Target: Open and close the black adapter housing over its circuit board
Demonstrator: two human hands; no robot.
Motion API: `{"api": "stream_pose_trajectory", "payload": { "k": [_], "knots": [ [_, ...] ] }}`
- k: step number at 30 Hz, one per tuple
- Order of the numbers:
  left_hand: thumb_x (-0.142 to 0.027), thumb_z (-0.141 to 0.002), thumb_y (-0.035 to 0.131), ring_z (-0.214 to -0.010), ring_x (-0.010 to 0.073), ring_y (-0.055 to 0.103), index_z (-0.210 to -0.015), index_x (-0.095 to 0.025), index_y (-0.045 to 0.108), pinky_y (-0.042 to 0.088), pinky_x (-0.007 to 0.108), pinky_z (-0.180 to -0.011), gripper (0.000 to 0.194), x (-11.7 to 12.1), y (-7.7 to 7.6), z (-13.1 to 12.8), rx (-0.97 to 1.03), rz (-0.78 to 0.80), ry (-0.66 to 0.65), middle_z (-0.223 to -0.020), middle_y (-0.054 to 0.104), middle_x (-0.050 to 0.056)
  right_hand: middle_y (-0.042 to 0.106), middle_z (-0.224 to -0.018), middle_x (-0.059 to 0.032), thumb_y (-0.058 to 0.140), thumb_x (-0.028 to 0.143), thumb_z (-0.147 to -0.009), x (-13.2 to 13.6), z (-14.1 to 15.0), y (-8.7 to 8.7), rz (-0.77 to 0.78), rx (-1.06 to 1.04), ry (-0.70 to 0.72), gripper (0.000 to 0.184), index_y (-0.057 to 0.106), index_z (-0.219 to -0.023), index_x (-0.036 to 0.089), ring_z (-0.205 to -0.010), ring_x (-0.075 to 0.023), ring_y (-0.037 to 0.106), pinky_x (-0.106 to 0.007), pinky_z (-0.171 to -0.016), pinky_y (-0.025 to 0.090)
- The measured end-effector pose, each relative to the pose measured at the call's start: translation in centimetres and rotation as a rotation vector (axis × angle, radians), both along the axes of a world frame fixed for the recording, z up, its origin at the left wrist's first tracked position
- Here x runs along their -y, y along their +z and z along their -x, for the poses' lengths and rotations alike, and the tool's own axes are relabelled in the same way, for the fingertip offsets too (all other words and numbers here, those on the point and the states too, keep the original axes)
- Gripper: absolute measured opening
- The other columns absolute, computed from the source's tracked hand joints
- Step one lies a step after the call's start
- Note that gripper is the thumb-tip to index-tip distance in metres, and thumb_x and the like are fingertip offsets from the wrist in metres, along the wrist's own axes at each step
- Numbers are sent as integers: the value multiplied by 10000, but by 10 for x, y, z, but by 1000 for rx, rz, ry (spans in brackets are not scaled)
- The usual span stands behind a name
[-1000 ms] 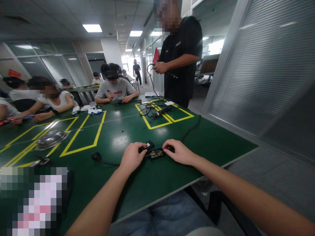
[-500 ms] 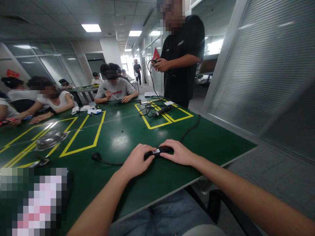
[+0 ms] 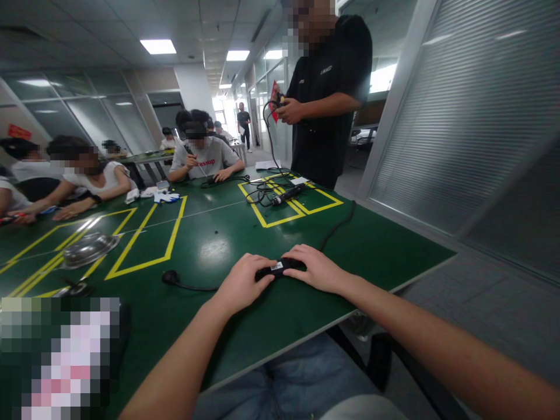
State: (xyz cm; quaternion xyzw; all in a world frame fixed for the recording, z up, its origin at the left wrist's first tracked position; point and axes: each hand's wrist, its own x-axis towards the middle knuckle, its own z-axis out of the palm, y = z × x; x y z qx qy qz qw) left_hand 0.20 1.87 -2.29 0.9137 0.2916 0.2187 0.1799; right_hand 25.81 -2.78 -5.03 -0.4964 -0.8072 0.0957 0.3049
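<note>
A small black power adapter [image 3: 280,268] with a white label lies on the green table [image 3: 385,248] near its front edge. My left hand [image 3: 242,283] curls over its left end, fingers pressed on the casing. My right hand [image 3: 317,268] covers its right end in the same way. A black cable [image 3: 339,224] runs from the adapter toward the far right. Another cable ending in a round black plug [image 3: 170,278] lies to the left of my left hand.
A person in a black shirt [image 3: 332,93] stands at the far side holding a cable. More cables and a tool [image 3: 284,195] lie in a yellow-taped box. A shiny metal dish [image 3: 87,248] sits at left. Other people sit at the far left.
A second ago the adapter's black cover was lifted in my left hand, showing a green circuit board. The cover is now closed over it and both hands press on the casing.
</note>
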Motion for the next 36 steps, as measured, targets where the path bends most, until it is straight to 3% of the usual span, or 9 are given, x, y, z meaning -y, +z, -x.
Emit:
{"api": "stream_pose_trajectory", "payload": {
  "k": [9,14,17,21,25,30,36],
  "knots": [
    [-206,-956,767,-1144,275,716,-1197,-252,799,553,433,-1075,247,0,-2,0,23,32,12,-1188,822,68,749,-1134,-105,769,409,-1008,1,2,1,0,29,-13,261,765,-1202,234,-1063,-286,701,-444,-979,564],
    [-196,-1001,675,-1019,224,753,-1392,-243,609,610,361,-908,399,-5,-9,0,87,78,120,-1201,802,76,737,-1137,-109,758,396,-995,7,6,5,2,22,-44,343,672,-1279,225,-1045,-295,688,-457,-958,554],
    [-200,-1007,640,-1076,264,729,-1252,-209,625,603,404,-918,246,-12,-14,2,93,57,229,-1173,775,106,725,-1084,-88,720,335,-998,10,5,5,6,7,-65,333,604,-1289,223,-983,-273,686,-422,-886,560],
    [-200,-988,645,-1101,311,694,-1018,-215,677,568,498,-1015,46,-18,-14,5,46,11,285,-1101,761,100,703,-1023,-76,674,203,-967,9,5,5,0,20,-47,113,617,-1060,233,-969,-270,658,-413,-878,541],
    [-230,-1002,627,-1232,318,647,-945,-215,708,511,496,-1118,100,-10,-5,5,18,-36,246,-1257,701,117,697,-1000,-79,654,171,-957,8,6,6,-17,25,-25,76,616,-983,231,-961,-271,642,-424,-893,533],
    [-192,-940,666,-840,237,676,-937,-228,707,556,363,-793,55,4,5,4,-68,-14,147,-967,697,53,704,-968,-62,677,176,-936,8,5,6,-33,6,-21,88,626,-982,229,-900,-249,647,-405,-858,537],
    [-161,-944,670,-778,212,679,-882,-220,709,525,319,-737,95,2,7,4,-72,10,122,-837,699,30,709,-934,-49,701,204,-934,7,3,4,-56,-34,-23,61,653,-964,228,-870,-235,669,-390,-847,561]
  ]
}}
